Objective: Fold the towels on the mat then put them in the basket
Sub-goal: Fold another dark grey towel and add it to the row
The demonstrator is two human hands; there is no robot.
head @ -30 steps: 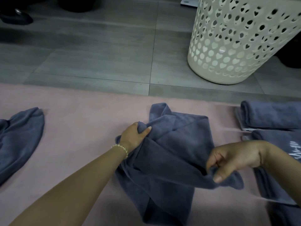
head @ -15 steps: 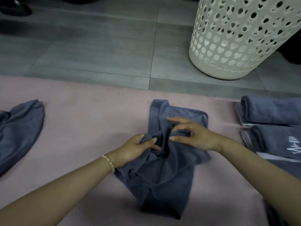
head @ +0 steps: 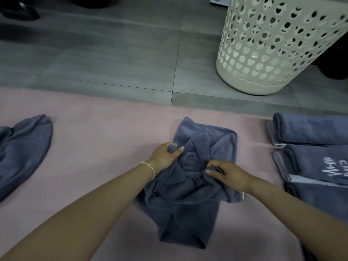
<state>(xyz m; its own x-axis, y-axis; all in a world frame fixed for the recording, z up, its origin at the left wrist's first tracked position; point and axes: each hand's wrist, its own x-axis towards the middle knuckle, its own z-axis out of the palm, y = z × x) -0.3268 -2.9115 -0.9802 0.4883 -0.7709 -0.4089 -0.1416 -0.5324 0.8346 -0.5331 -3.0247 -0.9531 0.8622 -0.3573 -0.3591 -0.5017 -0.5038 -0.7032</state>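
Both hands are down on the crumpled towel (head: 188, 204), and it sits right between your forearms on the pink mat (head: 103, 147). Your left hand (head: 165, 155) has its thumb and fingers curled round a bunched fold at the cloth's left edge, bracelet (head: 148, 166) showing at the wrist. Your right hand (head: 227, 174) pinches a ridge of fabric just right of the middle, fingers bent in on it. So both are holding cloth, neither is spread flat.

Here is what matters: the towel's long axis runs away from you, from the rumpled end under your elbows to the squarer end beyond your fingertips. The two grips sit side by side across that axis, close together, with the tangle lying between them. My read is that the cloth needs opening out before any fold counts, and that means drawing the hands apart, left grip outward, right grip outward.

Just beyond your right wrist, the folded towels (head: 310, 129) lie stacked on the mat, nearer that hand than the other. Well off to the outside of your left arm lies a loose towel (head: 24, 147), not yet folded. The basket (head: 273, 53) stands on the grey floor (head: 113, 53) past the mat's far edge, ahead and right of your right hand, so that hand looks better placed for the drop.
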